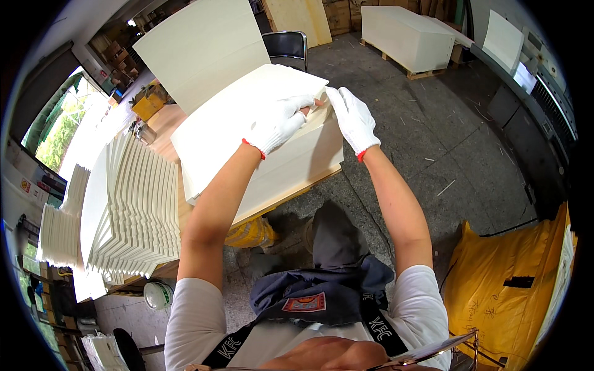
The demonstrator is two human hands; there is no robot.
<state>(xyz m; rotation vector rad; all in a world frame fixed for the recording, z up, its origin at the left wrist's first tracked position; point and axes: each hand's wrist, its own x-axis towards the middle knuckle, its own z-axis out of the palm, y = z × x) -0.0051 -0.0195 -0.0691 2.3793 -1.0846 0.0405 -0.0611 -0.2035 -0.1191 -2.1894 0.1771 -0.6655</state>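
Two gloved hands [281, 122] [354, 119] touch one white stack [226, 120].

Workshop: bulk white sheets [216, 117] on a table [166, 122], loaded wooden pallet [427, 73], grey floor [408, 139] (scraps [446, 187] scattered about).
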